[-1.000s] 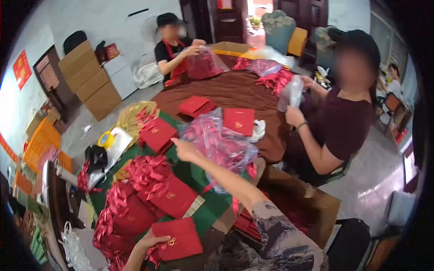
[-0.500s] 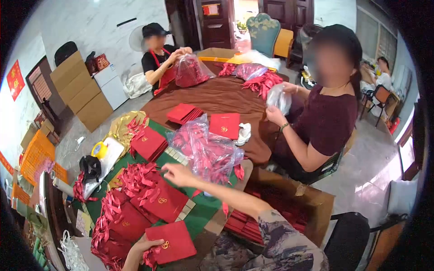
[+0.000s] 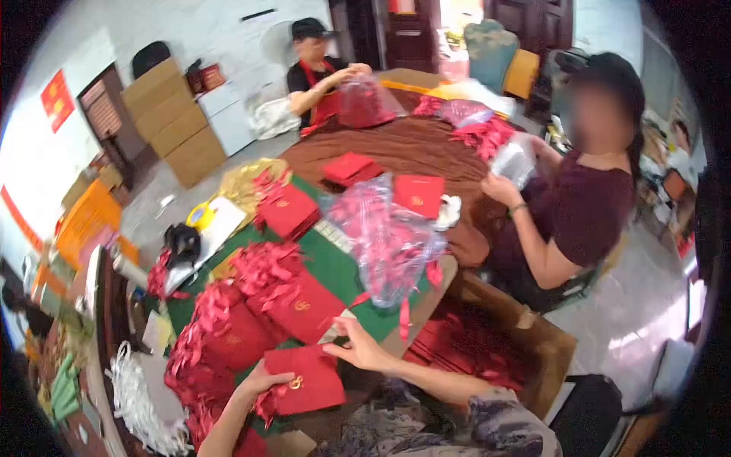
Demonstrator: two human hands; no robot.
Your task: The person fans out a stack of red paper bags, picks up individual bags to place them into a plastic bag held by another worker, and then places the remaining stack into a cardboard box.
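Note:
My left hand [image 3: 263, 381] is closed on the left edge of a red pouch [image 3: 308, 381] with a gold emblem and ribbons. At the pouch's upper right corner is my right hand [image 3: 362, 346], thumb and fingers apart, holding nothing visible. Beyond it, piles of red pouches [image 3: 304, 308] with red ribbons [image 3: 266, 263] lie on the green table top [image 3: 358, 293]. A clear plastic bag [image 3: 388, 244] of red items lies farther back.
A co-worker [image 3: 586, 198] at the right holds clear plastic; another person [image 3: 316, 76] handles a filled bag at the far side. An open cardboard box [image 3: 548, 339] with red pouches stands at my right. Yellow tape [image 3: 200, 217] lies at the left.
My right hand has come back from over the table to the held pouch's upper right corner. The view has shifted, so the scene sits farther right. My left hand still holds the pouch.

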